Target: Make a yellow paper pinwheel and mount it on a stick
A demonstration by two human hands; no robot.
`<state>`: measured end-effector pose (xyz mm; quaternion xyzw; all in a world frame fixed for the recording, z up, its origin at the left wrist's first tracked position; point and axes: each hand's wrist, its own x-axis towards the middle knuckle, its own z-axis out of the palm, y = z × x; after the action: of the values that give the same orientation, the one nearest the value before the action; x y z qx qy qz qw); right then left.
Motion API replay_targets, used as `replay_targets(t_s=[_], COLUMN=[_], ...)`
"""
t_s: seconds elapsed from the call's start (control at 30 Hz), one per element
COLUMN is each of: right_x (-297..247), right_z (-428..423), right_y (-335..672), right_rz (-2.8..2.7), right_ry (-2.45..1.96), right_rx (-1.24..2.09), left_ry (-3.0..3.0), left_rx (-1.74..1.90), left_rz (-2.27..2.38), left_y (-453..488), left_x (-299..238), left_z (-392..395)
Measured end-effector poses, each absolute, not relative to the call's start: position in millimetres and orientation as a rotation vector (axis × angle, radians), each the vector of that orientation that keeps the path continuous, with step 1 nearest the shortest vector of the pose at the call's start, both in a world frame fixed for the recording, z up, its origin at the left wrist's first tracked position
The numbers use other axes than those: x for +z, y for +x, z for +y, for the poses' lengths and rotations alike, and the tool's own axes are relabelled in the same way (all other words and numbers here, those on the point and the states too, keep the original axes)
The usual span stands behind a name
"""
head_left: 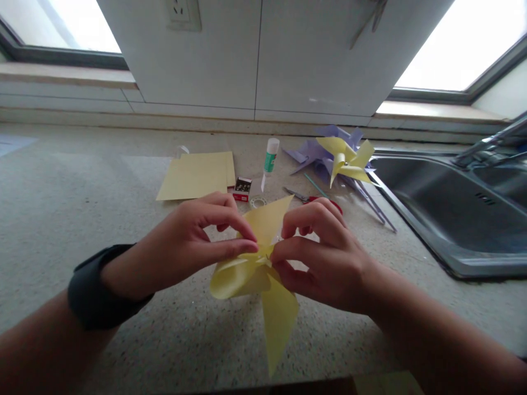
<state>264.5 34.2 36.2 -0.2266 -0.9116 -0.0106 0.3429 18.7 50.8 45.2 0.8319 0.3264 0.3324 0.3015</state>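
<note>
A yellow paper pinwheel point(247, 277) is held up over the speckled countertop, its blades curled in towards the centre. My left hand point(201, 233) pinches the paper near the middle between thumb and forefinger. From the other side, my right hand point(321, 255) has its fingertips pressed together at the centre; whether a small pin sits in them I cannot make out. One pointed blade hangs down towards me, and another points up and away. Behind my hands lie a small red box of pins point(242, 190) and red-handled scissors point(296, 194), partly covered by my right hand.
Yellow paper sheets point(193, 176) lie at the back left. A glue stick point(270, 155) stands behind the pin box, near a roll of clear tape point(258, 203). Finished yellow point(346, 159) and purple pinwheels point(307, 151) lie beside the steel sink point(444, 203) on the right.
</note>
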Motion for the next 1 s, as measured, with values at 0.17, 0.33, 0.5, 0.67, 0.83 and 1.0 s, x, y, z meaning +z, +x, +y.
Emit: replay_targets(t_s=[0.17, 0.33, 0.5, 0.67, 0.83, 1.0], right_x=[35, 35, 35, 36, 37, 37], right_z=[34, 33, 32, 33, 36, 36], right_y=[263, 262, 259, 257, 255, 254], right_rz=[-2.344, -2.308, -2.297, -2.301, -2.292, -2.255], right_ry=[-0.607, -0.610, -0.612, -0.594, -0.577, -0.584], right_rx=[-0.020, 0.002, 0.005, 0.048, 0.126, 0.137], left_ry=[2.182, 2.184, 2.215, 2.229, 2.280, 2.297], left_rx=[0.931, 0.929, 0.935, 0.928, 0.897, 0.903], left_rz=[0.854, 0.848, 0.845, 0.833, 0.805, 0.803], left_y=[23, 23, 23, 22, 22, 24], left_x=[44, 46, 46, 44, 44, 45], left_z=[48, 47, 46, 46, 46, 44])
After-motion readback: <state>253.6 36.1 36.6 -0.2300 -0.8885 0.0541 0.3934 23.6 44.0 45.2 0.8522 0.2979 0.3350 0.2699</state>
